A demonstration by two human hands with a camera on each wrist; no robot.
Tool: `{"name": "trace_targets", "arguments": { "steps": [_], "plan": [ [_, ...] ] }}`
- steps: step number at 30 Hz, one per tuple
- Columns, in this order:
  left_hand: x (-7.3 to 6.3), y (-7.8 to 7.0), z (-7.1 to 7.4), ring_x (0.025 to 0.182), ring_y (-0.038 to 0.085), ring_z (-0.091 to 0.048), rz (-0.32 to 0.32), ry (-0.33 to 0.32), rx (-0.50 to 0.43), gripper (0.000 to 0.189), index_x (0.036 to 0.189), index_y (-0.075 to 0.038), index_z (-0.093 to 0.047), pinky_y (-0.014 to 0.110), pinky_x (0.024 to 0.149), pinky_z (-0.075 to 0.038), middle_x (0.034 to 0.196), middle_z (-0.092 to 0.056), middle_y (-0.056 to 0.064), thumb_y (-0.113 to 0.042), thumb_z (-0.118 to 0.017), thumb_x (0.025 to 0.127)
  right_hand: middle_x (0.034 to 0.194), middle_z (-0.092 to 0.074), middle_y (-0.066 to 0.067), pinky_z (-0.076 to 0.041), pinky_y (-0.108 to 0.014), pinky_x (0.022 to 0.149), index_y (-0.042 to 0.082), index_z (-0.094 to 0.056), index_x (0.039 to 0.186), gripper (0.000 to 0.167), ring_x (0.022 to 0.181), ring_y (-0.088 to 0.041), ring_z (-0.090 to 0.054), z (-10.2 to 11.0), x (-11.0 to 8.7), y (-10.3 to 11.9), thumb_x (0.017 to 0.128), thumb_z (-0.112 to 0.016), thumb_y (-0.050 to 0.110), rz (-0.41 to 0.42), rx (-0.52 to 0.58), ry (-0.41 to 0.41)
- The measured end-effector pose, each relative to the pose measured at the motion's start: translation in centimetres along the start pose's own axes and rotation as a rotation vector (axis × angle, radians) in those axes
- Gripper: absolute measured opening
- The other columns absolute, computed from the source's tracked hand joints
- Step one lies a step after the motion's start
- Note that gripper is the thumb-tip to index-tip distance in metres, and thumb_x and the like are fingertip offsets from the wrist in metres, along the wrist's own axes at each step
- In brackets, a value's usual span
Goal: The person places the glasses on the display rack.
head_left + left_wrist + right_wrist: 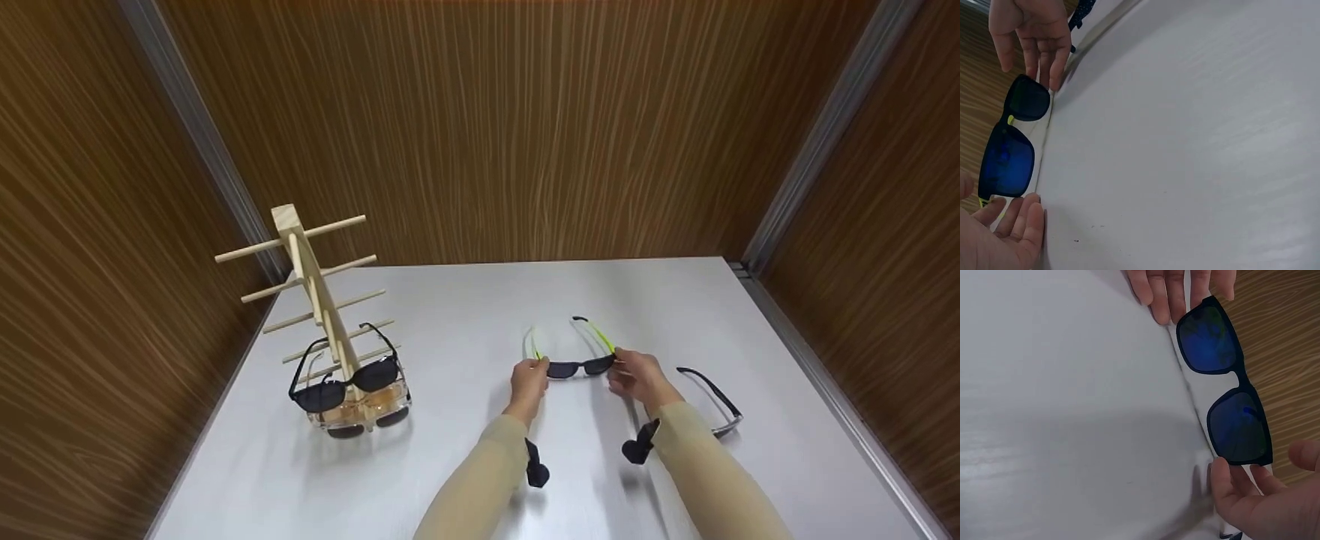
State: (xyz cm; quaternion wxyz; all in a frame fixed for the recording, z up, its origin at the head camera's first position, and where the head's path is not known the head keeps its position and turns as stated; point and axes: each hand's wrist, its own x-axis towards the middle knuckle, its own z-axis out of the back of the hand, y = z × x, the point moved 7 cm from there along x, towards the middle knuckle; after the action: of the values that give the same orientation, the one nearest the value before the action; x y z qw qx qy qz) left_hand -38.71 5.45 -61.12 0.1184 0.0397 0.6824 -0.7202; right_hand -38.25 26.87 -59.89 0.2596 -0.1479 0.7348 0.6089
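Note:
Black-framed sunglasses [598, 365] with yellow-green temples are held over the white table, temples unfolded and pointing away from me. My left hand [529, 386] pinches the left end of the frame near the hinge. At the opposite end, my right hand [641, 376] grips the corner by the other hinge. Both wrist views show the dark blue lenses [1010, 160] facing me, with a hand at each end. In the right wrist view, the right thumb [1304, 454] stands away from the frame while the other fingertips meet its lower corner.
A wooden display stand [287, 218] with several pegs rises at the left. Black sunglasses [375, 373], an amber-lensed pair [390, 401] and a lower dark-lensed pair [346, 432] hang on it. Beyond my right forearm lies another pair of glasses [716, 391]. Wood-grain panels [525, 135] enclose the table.

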Motion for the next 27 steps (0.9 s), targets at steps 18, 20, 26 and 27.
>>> {"name": "trace_targets", "arguments": {
  "steps": [18,20,26,27],
  "plan": [
    [-0.3,0.2,1.4,0.054,0.013,-0.049,0.044,-0.028,-0.025,0.020,0.089,-0.004,-0.055,0.021,0.044,-0.035,0.075,-0.055,0.010,-0.023,-0.052,0.094,0.097,-0.060,-0.018,-0.052,-0.033,0.064,-0.005,-0.044,0.121,0.033,0.066,-0.022,-0.063,-0.9,-1.1,0.1,0.095,-0.051,0.016,0.064,0.017,-0.021],
    [-0.4,0.4,1.6,0.053,0.013,-0.048,0.045,-0.023,-0.044,0.020,0.089,-0.004,-0.055,0.021,0.044,-0.035,0.076,-0.055,0.011,-0.023,-0.052,0.094,0.101,-0.059,-0.019,-0.053,-0.037,0.069,-0.005,-0.044,0.122,0.035,0.070,-0.024,-0.064,-1.0,-1.1,0.0,0.095,-0.051,0.016,0.073,-0.010,-0.022],
    [-0.7,0.8,2.2,0.053,0.013,-0.049,0.040,-0.005,-0.093,0.020,0.088,-0.003,-0.056,0.021,0.043,-0.037,0.072,-0.055,0.009,-0.022,-0.053,0.093,0.097,-0.060,-0.017,-0.053,-0.042,0.075,-0.005,-0.046,0.116,0.029,0.071,-0.024,-0.063,-1.3,-1.5,0.0,0.094,-0.052,0.013,0.115,-0.032,-0.056],
    [-0.7,0.9,2.3,0.053,0.013,-0.050,0.037,-0.003,-0.095,0.020,0.088,-0.003,-0.056,0.021,0.044,-0.037,0.072,-0.055,0.009,-0.022,-0.053,0.093,0.095,-0.061,-0.016,-0.053,-0.041,0.075,-0.005,-0.046,0.114,0.028,0.070,-0.023,-0.063,-1.4,-1.6,0.0,0.093,-0.052,0.012,0.124,-0.028,-0.060]
  ]
}}
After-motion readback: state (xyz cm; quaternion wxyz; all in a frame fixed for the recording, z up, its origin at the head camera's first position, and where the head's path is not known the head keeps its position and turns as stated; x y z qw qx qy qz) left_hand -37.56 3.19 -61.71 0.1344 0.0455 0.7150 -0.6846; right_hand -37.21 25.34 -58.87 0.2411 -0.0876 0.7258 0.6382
